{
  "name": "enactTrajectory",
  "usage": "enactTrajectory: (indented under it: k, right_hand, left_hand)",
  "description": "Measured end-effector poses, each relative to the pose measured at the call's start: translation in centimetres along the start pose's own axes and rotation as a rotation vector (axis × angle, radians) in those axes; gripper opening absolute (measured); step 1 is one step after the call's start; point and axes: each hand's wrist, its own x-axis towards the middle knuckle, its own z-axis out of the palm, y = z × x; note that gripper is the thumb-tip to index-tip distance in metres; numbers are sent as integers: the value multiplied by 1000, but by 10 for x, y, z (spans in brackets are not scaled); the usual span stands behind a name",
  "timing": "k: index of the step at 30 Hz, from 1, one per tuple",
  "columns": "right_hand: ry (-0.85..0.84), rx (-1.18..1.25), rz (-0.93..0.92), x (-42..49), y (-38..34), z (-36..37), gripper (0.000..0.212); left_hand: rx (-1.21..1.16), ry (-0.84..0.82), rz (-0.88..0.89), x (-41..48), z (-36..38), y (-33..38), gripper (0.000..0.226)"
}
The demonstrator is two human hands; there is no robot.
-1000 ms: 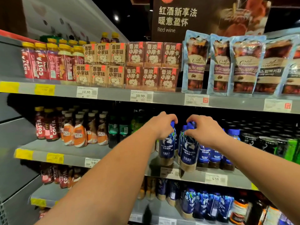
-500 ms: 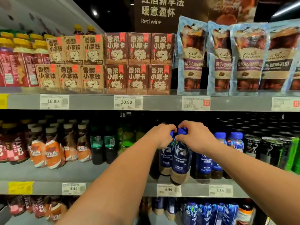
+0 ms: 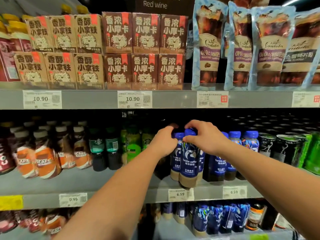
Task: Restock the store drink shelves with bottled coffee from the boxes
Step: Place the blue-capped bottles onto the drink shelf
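Right hand (image 3: 206, 138) clenches the front blue-sleeved plastic coffee bottle (image 3: 188, 164) by its cap, left hand (image 3: 164, 143) the neighbouring bottle (image 3: 175, 161). Probably full, heavy, slick-sleeved; necks grip best.

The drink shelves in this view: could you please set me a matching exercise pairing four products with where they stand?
Things:
1. cartons
2. pouches
3. blue-capped bottles
4. cans

Places:
A. middle shelf, far right
B. top shelf, left and centre
C. middle shelf, centre, gripped at the tops by the left hand and right hand
D. top shelf, right

Pairs: 1-B; 2-D; 3-C; 4-A.
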Motion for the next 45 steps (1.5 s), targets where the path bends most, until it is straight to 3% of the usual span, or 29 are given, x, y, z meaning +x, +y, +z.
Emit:
enactTrajectory:
  k: [3,6,10,14,19,24,28,32,37,41,45]
  right_hand:
    - [4,17,-22,-1,1,0,36]
    - [7,10,-39,0,-2,3,35]
    - [7,26,-66,3,-7,7,36]
    - [36,99,-65,2,-3,13,39]
    - [247,384,81,-22,20,29,42]
    - [220,561,243,-66,44,70,31]
    - [235,667,263,-77,51,81,18]
    - [150,634,256,-80,60,86,27]
    - [84,532,240,-85,69,91,41]
    - [101,505,230,-78,74,101,15]
    - [107,477,246,-72,75,109,16]
  left_hand:
    - [-79,88,28,-12,6,-10,41]
    - [-223,-37,25,-30,12,-19,38]
    - [-239,-170,-44,-48,24,-24,58]
    - [-115,-45,-63,-57,37,-16,63]
    - [-124,19,-50,-61,50,-8,58]
    - [-73,110,-27,-59,62,-13,63]
    - [-200,101,-49,-62,64,-15,62]
    - [-293,28,-157,-65,71,-29,55]
    - [-214,28,-162,-63,76,-39,40]
    - [-197,72,-210,-59,80,-36,34]
    - [-170,80,-230,-57,81,-40,25]
